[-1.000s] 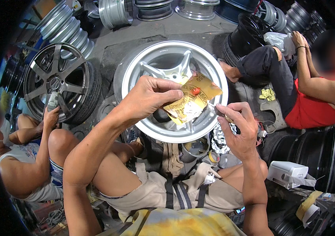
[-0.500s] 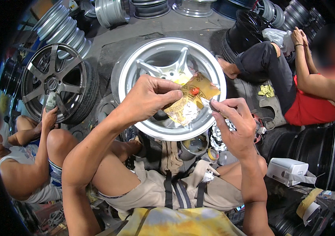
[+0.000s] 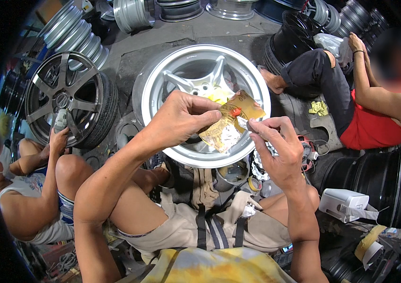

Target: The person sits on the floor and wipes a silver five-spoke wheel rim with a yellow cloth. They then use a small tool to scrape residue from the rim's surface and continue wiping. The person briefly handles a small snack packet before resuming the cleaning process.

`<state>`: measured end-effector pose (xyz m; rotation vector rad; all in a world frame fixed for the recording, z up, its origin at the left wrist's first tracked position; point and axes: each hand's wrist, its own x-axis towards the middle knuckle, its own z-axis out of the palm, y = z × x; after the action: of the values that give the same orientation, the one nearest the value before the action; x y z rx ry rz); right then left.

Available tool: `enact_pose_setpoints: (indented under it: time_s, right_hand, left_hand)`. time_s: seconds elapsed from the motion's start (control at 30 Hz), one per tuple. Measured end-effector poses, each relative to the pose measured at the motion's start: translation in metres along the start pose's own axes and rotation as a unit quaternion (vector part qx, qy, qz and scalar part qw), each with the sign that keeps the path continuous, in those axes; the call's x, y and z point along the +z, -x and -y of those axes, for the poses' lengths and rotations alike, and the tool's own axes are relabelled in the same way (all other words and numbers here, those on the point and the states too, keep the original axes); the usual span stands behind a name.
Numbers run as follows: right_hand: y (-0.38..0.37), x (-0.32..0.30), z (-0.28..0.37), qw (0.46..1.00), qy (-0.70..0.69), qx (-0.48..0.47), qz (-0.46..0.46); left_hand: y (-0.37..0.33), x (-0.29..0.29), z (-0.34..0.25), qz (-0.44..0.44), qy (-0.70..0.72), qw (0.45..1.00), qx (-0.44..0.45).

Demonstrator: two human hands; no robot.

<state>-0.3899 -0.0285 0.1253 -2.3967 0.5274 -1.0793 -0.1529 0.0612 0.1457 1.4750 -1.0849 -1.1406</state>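
Observation:
My left hand (image 3: 179, 118) pinches the left side of a yellow-brown printed sheet (image 3: 248, 104) that looks like the back of a piece of sandpaper. On the sheet sit a red-orange dab of paste (image 3: 236, 112) and a silvery-white smear of paste (image 3: 230, 135). My right hand (image 3: 281, 148) is closed at thumb and forefinger on a small thin flat piece (image 3: 244, 123), its tip at the sheet's right side; its kind is hard to make out. Below both hands lies a silver wheel rim (image 3: 149, 89), with something yellow (image 3: 220, 96) on its spokes.
On the left, a person holds a grey tool (image 3: 61, 120) against a dark wheel (image 3: 35, 101). A person in a red top (image 3: 375, 120) sits on the right. Rims (image 3: 134, 14) stand along the back. A white box-shaped device (image 3: 344, 203) and a tape roll (image 3: 255, 184) are nearby.
The thin piece in my right hand has turned and now meets the sheet near the paste. The sheet has shifted slightly right, and the red dab looks more spread.

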Motion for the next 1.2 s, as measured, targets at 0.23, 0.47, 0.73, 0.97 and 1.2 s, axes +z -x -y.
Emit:
enact_pose_setpoints:
  time_s: [0.23, 0.47, 0.73, 0.97, 1.2]
  right_hand:
    - [0.001, -0.005, -0.001, 0.999, -0.028, 0.027, 0.013]
    - [0.003, -0.011, -0.005, 0.996, -0.056, 0.071, 0.005]
    - [0.003, -0.008, -0.004, 0.999, -0.032, 0.041, 0.009]
    - [0.001, 0.000, -0.001, 1.000, -0.019, 0.007, -0.006]
    - [0.001, 0.001, 0.002, 1.000, -0.013, -0.006, -0.002]
  left_hand:
    - [-0.001, 0.000, 0.001, -0.019, 0.002, 1.000, 0.011]
    - [0.001, -0.009, -0.004, -0.015, -0.024, 0.999, -0.028]
    - [0.001, -0.008, -0.005, -0.032, -0.016, 0.999, -0.009]
    - [0.000, -0.003, -0.001, -0.015, 0.009, 1.000, 0.003]
    - [0.001, 0.000, -0.001, -0.012, 0.014, 1.000, 0.009]
